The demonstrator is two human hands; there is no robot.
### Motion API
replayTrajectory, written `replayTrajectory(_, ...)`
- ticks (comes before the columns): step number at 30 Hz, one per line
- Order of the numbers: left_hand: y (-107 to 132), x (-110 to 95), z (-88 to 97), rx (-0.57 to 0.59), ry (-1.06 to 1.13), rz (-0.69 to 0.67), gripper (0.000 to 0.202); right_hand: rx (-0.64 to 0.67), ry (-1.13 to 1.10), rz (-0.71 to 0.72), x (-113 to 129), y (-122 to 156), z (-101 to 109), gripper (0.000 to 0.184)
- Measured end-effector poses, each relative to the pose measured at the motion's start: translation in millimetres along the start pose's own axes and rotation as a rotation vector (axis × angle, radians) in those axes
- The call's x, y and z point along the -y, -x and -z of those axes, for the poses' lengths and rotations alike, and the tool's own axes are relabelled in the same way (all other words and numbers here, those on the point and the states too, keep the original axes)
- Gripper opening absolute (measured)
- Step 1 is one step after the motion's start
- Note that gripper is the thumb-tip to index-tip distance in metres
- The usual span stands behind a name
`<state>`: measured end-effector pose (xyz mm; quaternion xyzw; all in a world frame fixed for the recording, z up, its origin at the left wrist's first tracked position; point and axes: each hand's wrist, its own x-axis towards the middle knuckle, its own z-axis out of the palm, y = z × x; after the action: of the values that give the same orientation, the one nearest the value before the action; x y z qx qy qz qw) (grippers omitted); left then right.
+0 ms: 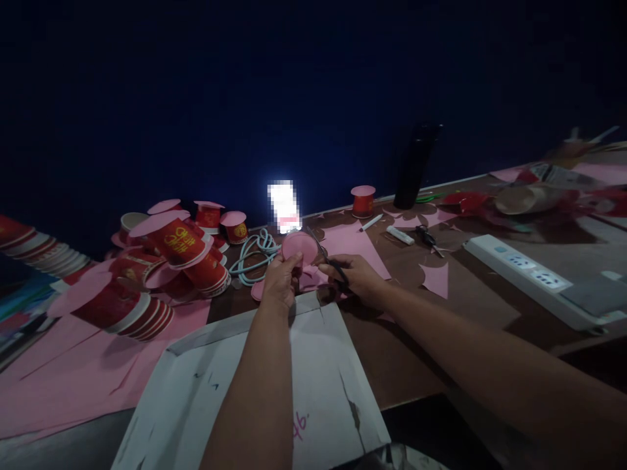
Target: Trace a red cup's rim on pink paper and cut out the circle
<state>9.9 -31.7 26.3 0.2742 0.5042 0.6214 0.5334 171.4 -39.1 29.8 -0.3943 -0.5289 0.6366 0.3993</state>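
Note:
Pinched between the thumb and fingers of my left hand [283, 282] is a round pink paper disc [300, 245], held up over the table. My right hand [357, 277] grips a pair of dark scissors [337, 267], whose blades run up along the disc's right edge. Below the hands lie more pieces of pink paper [313, 279]. Behind them is a large pink sheet [350, 241] with curved cut-outs. Whether the blades are apart is too dim to tell.
Red paper cups topped with pink discs [176, 238] pile up at left. A bright phone [285, 205], coiled cable [252, 258], white marker [371, 223], keys [427, 238], dark bottle [416, 163] and power strip [519, 274] stand around. A white board [323, 365] lies in front.

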Motion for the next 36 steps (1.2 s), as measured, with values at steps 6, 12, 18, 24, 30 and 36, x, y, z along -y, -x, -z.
replayTrajectory(6,-7.9,6.6,3.1,0.071,0.100,-0.052,0.036,-0.054,0.007,0.006,-1.8,-2.1,1.8,0.041)
replayTrajectory(12,-2.3,0.3,1.2,0.063,0.139,0.010,0.037,0.014,0.043,0.014,-1.0,-0.5,2.6,0.038)
replayTrajectory(18,-0.6,-2.2,0.1,0.031,0.133,0.004,0.039,0.065,0.036,0.009,0.0,1.2,2.2,0.039)
replayTrajectory(24,-3.4,0.5,1.3,0.029,0.062,0.005,0.039,0.059,0.050,0.024,-3.3,-0.3,3.3,0.041)
replayTrajectory(30,-1.6,-0.1,2.4,0.053,-0.002,0.030,0.039,0.054,0.040,0.017,-2.5,-0.7,3.5,0.042)
replayTrajectory(36,-0.1,-2.6,0.4,0.021,-0.006,0.027,0.036,0.033,0.033,0.011,-4.3,-1.7,3.2,0.043)
